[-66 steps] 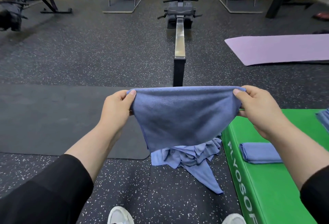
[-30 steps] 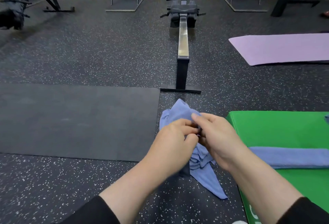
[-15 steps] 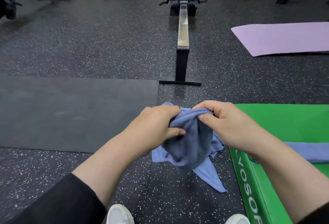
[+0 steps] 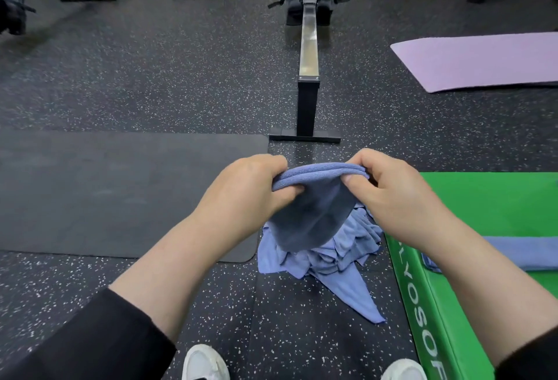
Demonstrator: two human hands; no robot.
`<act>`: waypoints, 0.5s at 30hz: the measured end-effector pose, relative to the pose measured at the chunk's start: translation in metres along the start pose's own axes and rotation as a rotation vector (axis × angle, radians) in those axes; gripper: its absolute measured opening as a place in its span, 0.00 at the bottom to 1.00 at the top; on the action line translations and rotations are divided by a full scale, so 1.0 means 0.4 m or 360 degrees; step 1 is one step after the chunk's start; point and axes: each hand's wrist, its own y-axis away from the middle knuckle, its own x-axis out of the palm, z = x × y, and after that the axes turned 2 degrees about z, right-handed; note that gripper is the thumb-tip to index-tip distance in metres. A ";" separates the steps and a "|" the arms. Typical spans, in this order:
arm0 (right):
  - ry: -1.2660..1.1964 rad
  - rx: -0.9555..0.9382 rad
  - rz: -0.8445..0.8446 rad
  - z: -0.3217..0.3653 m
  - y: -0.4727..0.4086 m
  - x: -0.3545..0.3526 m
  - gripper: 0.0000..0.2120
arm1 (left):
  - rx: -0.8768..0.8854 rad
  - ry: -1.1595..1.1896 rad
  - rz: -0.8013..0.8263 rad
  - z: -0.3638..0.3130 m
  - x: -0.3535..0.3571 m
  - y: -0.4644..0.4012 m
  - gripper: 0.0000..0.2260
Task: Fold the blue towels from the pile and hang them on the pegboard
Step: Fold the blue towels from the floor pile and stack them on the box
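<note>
I hold a folded blue towel (image 4: pixel 311 213) in the air over the floor, its doubled top edge stretched between my hands. My left hand (image 4: pixel 244 192) grips the left end and my right hand (image 4: pixel 392 195) pinches the right end. Below it the pile of crumpled blue towels (image 4: pixel 332 256) lies on the speckled floor. A folded blue towel (image 4: pixel 519 251) lies on the green plyo box (image 4: pixel 483 204) at the right, partly behind my right forearm. No pegboard is in view.
A rowing machine (image 4: pixel 308 56) runs away from me straight ahead, its foot just beyond my hands. A black mat (image 4: pixel 105 192) lies on the left, a purple mat (image 4: pixel 483 59) at the far right. Metal stands line the back wall. My white shoes (image 4: pixel 205 363) show at the bottom.
The towel was spread wide between my hands, then my hands came together and folded it. Now they have drawn slightly apart, holding the narrower folded towel by its top edge.
</note>
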 end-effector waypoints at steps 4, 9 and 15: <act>-0.0072 0.0047 -0.0037 0.008 -0.002 0.010 0.08 | -0.0137 0.0243 0.0016 -0.024 0.022 0.008 0.10; 0.0016 0.0066 0.0010 -0.003 -0.004 0.031 0.07 | -0.0455 0.0458 0.0031 -0.029 0.057 -0.007 0.13; 0.0239 0.0029 0.0109 0.014 0.011 0.074 0.09 | -0.0836 0.1051 0.0035 -0.048 0.076 0.001 0.08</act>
